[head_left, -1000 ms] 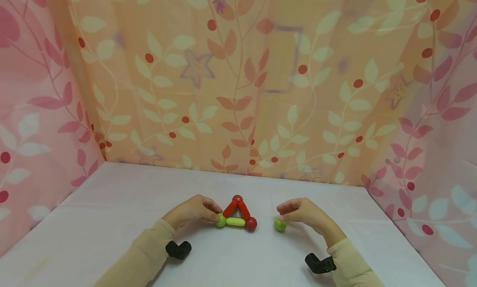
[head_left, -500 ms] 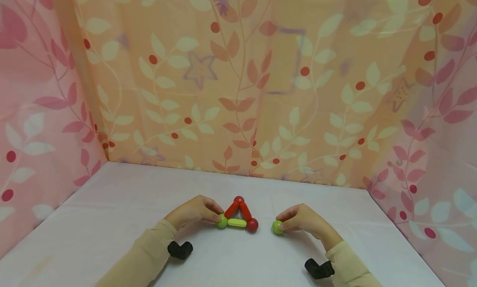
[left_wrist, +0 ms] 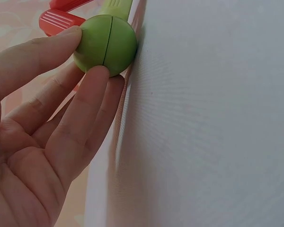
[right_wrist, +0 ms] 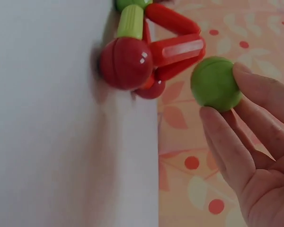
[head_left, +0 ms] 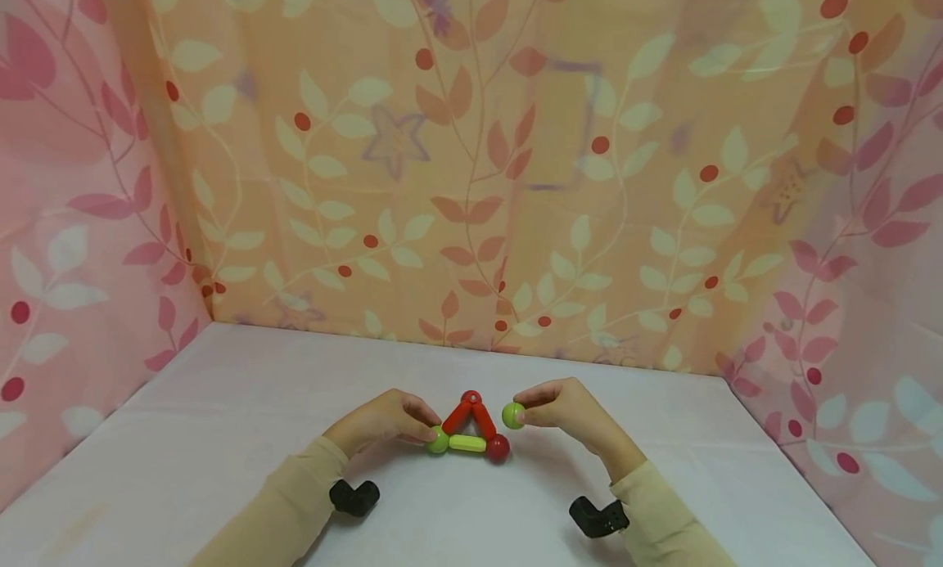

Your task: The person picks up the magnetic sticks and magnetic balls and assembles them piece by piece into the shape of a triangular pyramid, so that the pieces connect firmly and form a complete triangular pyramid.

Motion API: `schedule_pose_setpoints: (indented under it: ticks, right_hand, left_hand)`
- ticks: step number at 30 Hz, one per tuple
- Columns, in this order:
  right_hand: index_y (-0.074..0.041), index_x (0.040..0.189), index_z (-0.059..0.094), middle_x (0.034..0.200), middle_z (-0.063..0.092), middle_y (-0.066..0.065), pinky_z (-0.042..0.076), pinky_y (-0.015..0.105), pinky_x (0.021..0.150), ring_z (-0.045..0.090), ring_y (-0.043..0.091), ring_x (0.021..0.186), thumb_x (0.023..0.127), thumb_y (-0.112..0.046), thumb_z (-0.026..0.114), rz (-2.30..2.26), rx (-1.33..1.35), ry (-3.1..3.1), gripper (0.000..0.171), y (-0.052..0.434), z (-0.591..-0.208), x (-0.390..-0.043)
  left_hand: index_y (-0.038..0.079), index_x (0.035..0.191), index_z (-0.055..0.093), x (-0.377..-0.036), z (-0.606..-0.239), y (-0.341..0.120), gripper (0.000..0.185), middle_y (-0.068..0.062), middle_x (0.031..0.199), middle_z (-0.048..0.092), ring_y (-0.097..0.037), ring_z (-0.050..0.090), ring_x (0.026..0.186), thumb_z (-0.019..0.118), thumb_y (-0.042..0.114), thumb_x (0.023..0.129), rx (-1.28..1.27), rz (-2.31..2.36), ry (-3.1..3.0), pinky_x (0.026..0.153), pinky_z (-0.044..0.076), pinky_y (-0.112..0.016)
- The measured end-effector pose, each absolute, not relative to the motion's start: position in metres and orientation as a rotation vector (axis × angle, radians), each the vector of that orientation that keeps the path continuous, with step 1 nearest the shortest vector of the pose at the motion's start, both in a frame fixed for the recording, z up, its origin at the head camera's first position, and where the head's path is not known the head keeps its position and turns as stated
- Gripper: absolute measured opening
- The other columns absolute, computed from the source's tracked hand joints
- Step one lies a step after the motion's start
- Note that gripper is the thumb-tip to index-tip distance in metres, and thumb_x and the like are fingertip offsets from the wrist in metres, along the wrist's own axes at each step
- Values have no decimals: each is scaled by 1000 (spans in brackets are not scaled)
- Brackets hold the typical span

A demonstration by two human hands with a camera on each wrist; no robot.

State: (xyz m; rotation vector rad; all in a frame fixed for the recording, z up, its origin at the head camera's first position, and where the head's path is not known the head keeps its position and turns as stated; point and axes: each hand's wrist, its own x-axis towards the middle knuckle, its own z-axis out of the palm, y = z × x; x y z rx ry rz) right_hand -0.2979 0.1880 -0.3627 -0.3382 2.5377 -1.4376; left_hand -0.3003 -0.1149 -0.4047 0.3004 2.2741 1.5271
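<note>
A small magnetic-toy frame of balls and rods stands on the white table. Red rods lean together at its top, and a lime rod runs along its near side between a green ball and a dark red ball. A second red ball shows behind. My left hand pinches the frame's green corner ball between thumb and fingertips. In my right hand, thumb and fingers grip a loose green ball, raised off the table just right of the frame's top and apart from it.
White cloth covers the table. A flowered orange curtain hangs behind it, with pink curtains at the sides. Black wrist-camera mounts sit at both sleeves.
My right hand has taken hold of the loose green ball, lifted it from the table and carried it left towards the frame's top. The left hand keeps its hold on the corner ball.
</note>
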Motion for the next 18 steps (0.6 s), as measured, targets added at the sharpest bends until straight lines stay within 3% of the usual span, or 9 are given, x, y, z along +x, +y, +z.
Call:
schedule_pose_setpoints:
  ticks: [18]
  right_hand:
    - [-7, 115, 74, 106, 76, 10, 57, 39, 92, 72, 17, 93, 86, -21, 78, -1572, -464, 2533, 33, 149, -343, -301]
  left_hand:
    - [-2, 105, 73, -300, -405, -115, 25, -3, 95, 74, -11, 68, 84, 78, 6, 82, 343, 1567, 2245, 82, 59, -29]
